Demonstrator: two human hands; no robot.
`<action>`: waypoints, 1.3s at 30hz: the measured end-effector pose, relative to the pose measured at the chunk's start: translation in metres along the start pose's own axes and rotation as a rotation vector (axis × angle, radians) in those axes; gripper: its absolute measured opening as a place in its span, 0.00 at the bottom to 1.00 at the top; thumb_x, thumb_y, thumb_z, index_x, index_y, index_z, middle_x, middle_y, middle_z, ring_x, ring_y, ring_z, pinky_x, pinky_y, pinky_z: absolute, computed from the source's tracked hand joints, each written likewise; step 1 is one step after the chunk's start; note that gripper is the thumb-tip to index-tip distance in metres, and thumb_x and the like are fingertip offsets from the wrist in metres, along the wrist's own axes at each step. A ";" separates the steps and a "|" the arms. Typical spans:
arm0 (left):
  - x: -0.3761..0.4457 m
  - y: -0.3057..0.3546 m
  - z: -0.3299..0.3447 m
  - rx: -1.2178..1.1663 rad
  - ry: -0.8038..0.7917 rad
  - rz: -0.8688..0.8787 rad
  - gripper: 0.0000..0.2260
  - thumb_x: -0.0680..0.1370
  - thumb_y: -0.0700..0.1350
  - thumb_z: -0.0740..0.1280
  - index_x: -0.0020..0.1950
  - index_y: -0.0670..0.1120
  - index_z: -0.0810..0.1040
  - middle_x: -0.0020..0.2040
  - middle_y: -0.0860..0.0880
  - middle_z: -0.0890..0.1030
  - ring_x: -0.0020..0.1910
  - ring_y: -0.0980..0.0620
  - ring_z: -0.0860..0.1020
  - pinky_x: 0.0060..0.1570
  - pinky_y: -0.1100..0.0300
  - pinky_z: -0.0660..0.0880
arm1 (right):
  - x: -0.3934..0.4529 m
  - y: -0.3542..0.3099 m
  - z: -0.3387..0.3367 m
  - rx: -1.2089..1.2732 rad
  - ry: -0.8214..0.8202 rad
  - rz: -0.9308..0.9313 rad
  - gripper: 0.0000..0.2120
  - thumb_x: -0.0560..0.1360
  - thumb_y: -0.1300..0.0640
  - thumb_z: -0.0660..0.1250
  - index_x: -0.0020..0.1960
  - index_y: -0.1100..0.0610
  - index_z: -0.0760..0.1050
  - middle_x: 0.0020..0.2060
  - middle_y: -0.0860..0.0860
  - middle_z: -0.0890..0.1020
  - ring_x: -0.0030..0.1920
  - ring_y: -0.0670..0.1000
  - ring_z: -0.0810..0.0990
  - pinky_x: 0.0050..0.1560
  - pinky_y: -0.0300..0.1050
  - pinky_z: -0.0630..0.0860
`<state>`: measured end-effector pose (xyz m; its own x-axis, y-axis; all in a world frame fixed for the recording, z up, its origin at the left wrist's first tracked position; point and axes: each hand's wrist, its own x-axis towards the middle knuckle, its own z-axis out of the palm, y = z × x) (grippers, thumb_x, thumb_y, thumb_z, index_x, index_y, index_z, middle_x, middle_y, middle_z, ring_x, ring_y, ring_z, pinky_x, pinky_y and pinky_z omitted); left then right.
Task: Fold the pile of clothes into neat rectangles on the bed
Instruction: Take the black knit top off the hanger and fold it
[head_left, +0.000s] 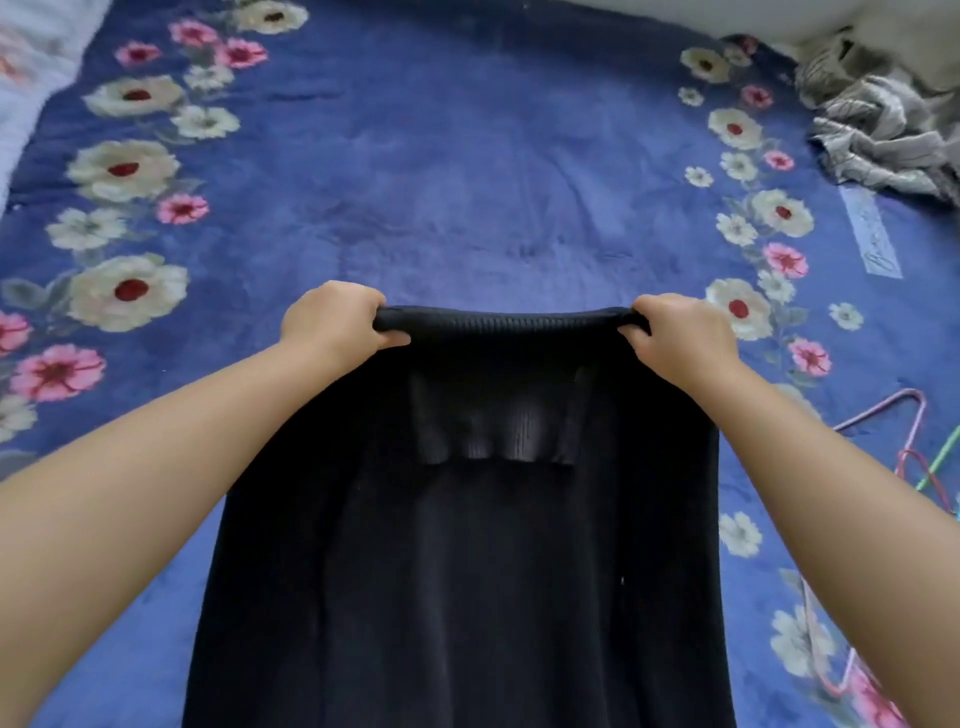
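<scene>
A black ribbed garment (467, 571) hangs stretched out in front of me above the blue flowered bed cover (467, 156). My left hand (332, 325) grips its top left corner and my right hand (680, 338) grips the top right corner, so the upper edge is pulled taut between them. The cloth falls toward me and runs out of the bottom of the view. A thinner ribbed panel shows through just below the top edge.
A crumpled grey striped pile of clothes (878, 130) lies at the far right of the bed. Pink and green hangers (904, 447) lie on the cover by my right forearm. A pale quilt (31, 62) borders the far left.
</scene>
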<state>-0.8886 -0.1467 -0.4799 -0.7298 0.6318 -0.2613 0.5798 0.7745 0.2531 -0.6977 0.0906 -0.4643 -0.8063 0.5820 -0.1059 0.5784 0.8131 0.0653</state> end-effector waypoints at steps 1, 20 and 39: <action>0.016 -0.001 0.014 0.000 -0.022 -0.004 0.16 0.75 0.56 0.66 0.38 0.44 0.70 0.35 0.48 0.70 0.42 0.44 0.72 0.36 0.58 0.64 | 0.013 0.003 0.017 -0.067 0.007 -0.037 0.13 0.79 0.53 0.57 0.54 0.63 0.72 0.50 0.59 0.77 0.50 0.62 0.75 0.39 0.46 0.63; 0.119 -0.054 0.142 -0.087 -0.238 0.095 0.18 0.74 0.56 0.67 0.32 0.47 0.66 0.30 0.49 0.69 0.39 0.45 0.69 0.38 0.57 0.60 | 0.094 0.003 0.190 0.032 -0.215 -0.106 0.13 0.80 0.55 0.53 0.54 0.67 0.64 0.54 0.69 0.72 0.54 0.67 0.72 0.47 0.57 0.66; -0.115 -0.079 0.161 -0.309 -0.182 -0.270 0.45 0.69 0.54 0.72 0.76 0.44 0.48 0.73 0.44 0.58 0.72 0.45 0.55 0.69 0.54 0.55 | -0.083 -0.103 0.176 -0.026 -0.355 -0.324 0.27 0.81 0.49 0.48 0.76 0.53 0.44 0.76 0.53 0.42 0.75 0.53 0.40 0.71 0.61 0.39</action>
<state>-0.7918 -0.2753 -0.6199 -0.7486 0.4250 -0.5090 0.2212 0.8837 0.4125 -0.6687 -0.0425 -0.6373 -0.8497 0.2630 -0.4569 0.2973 0.9548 -0.0032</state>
